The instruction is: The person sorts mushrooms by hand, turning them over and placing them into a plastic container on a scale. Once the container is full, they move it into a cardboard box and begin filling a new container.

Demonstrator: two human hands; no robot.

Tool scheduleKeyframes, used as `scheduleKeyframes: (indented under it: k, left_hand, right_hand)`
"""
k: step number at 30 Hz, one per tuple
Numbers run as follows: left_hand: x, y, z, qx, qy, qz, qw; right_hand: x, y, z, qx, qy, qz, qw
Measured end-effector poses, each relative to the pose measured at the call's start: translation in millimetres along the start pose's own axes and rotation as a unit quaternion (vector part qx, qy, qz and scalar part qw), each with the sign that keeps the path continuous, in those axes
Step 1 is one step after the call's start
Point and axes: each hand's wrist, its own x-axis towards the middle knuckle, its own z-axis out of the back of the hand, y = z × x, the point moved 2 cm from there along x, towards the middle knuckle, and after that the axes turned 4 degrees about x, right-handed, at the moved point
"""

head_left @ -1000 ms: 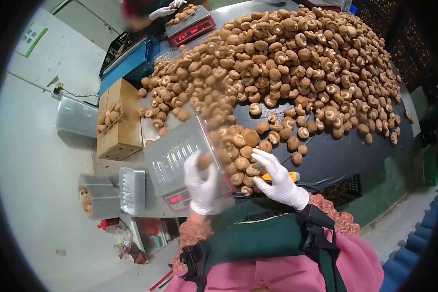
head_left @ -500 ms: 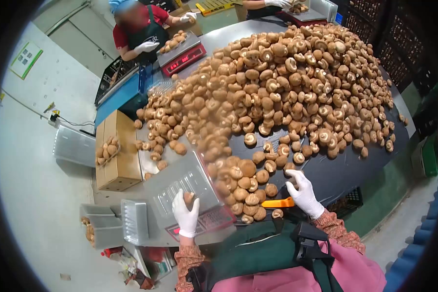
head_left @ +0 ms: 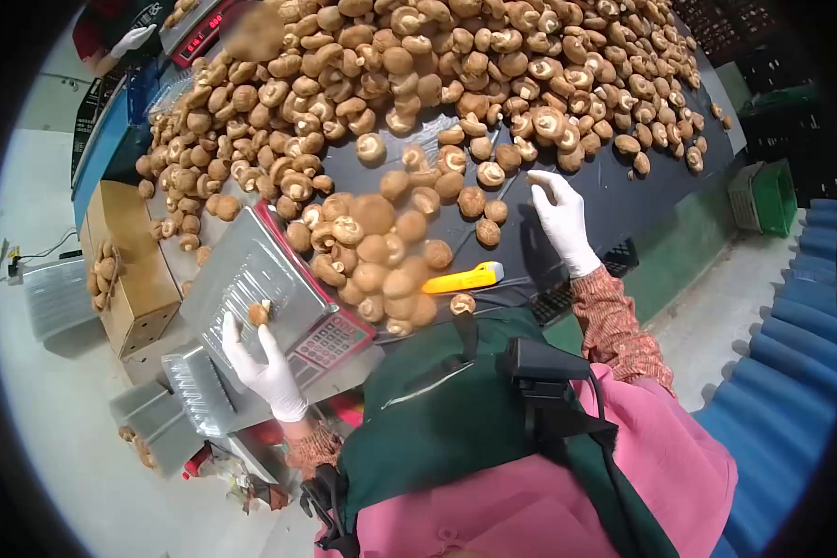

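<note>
At the left edge of the dark table, a cardboard box (head_left: 130,270) holds a few brown mushrooms. Next to it, the white-gloved left hand (head_left: 262,365) grips one small brown mushroom (head_left: 259,313) over a clear plastic tray (head_left: 242,279) resting on a red digital scale (head_left: 330,337). A yellow utility knife (head_left: 462,277) lies beside a small heap of mushrooms (head_left: 381,256). Further right, the white-gloved right hand (head_left: 560,219) reaches with loose, spread fingers toward the big mushroom pile (head_left: 456,74), holding nothing.

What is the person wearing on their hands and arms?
Both hands, the left hand and the right hand, wear thin white gloves. The sleeves have a reddish-brown flowery pattern with snug cuffs at the wrists.
</note>
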Motion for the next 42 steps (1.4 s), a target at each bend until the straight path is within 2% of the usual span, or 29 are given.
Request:
scheduleKeyframes:
  k: [3, 4, 7, 8, 12, 13, 15, 16, 23, 24, 28, 31, 33, 34, 36, 38, 39, 40, 41, 42]
  left_hand:
    - [1.3, -39.7, -4.3, -0.014, 0.013, -0.039, 0.999]
    - [-0.9, -55.5, -10.7, -0.012, 0.047, -0.078, 0.996]
    - [-7.4, -68.6, -20.8, -0.018, 0.085, -0.102, 0.991]
    - [-11.3, -71.5, -25.9, -0.053, 0.096, -0.096, 0.989]
    - [-25.9, -91.5, -49.5, -0.108, 0.161, -0.108, 0.975]
    - [-32.2, -96.0, -55.7, -0.128, 0.183, -0.093, 0.970]
    - [-35.6, -104.8, -67.8, -0.116, 0.209, -0.168, 0.956]
    - [-40.3, -108.6, -69.8, -0.096, 0.228, -0.168, 0.954]
    - [-40.6, -109.9, -85.7, -0.100, 0.259, -0.163, 0.947]
    - [-39.7, -110.6, -86.6, -0.100, 0.260, -0.161, 0.947]
    - [-37.6, -115.2, -89.8, -0.099, 0.271, -0.173, 0.942]
    - [-40.0, -116.5, -92.0, -0.105, 0.287, -0.164, 0.938]
    - [-40.9, -118.5, -94.8, -0.106, 0.296, -0.163, 0.935]
    - [-41.3, -120.0, -97.2, -0.103, 0.299, -0.166, 0.934]
    - [-37.5, -125.3, -104.5, -0.099, 0.311, -0.192, 0.926]
    - [-32.4, -135.6, -110.8, -0.105, 0.330, -0.214, 0.913]
    - [-29.3, -140.0, -113.0, -0.106, 0.339, -0.224, 0.907]
    - [-25.6, -144.7, -116.5, -0.112, 0.348, -0.236, 0.900]
    - [-22.8, -150.2, -117.2, -0.101, 0.366, -0.245, 0.892]
    - [-17.8, -156.7, -120.4, -0.103, 0.365, -0.258, 0.888]
  right_hand:
    - [7.1, 6.7, -1.3, -0.063, 0.006, -0.027, 0.998]
    - [11.7, 6.0, -2.7, -0.087, -0.014, -0.018, 0.996]
    - [17.7, -4.3, -7.9, -0.101, -0.022, -0.038, 0.994]
    - [19.6, -15.0, -11.3, -0.139, -0.019, -0.012, 0.990]
    - [34.5, -9.0, -24.9, -0.264, 0.095, -0.073, 0.957]
    - [36.6, -14.2, -28.0, -0.274, 0.086, -0.049, 0.957]
    - [38.5, -27.5, -34.8, -0.294, 0.067, 0.000, 0.954]
    - [40.1, -31.1, -33.8, -0.240, 0.029, 0.071, 0.968]
    - [20.6, -42.9, -11.7, -0.162, 0.058, -0.029, 0.985]
    - [18.2, -43.5, -9.2, -0.187, 0.060, -0.033, 0.980]
    - [-4.3, -18.6, 39.6, -0.172, 0.070, -0.063, 0.981]
    - [-18.4, -4.6, 101.3, -0.298, 0.112, -0.111, 0.941]
    - [-26.9, -21.0, 142.5, -0.465, 0.198, -0.069, 0.860]
    - [-25.1, -18.7, 155.5, -0.524, 0.262, -0.128, 0.800]
    - [-10.2, -8.6, 149.5, -0.456, 0.172, -0.048, 0.872]
    - [13.8, -3.3, 125.3, -0.389, 0.080, 0.050, 0.916]
    - [31.8, 2.4, 106.0, -0.402, 0.082, 0.017, 0.912]
    - [49.8, 1.7, 85.3, -0.364, 0.028, 0.121, 0.923]
    - [65.6, -2.4, 65.7, -0.351, 0.002, 0.165, 0.922]
    - [81.2, -8.0, 54.6, -0.382, 0.010, 0.220, 0.898]
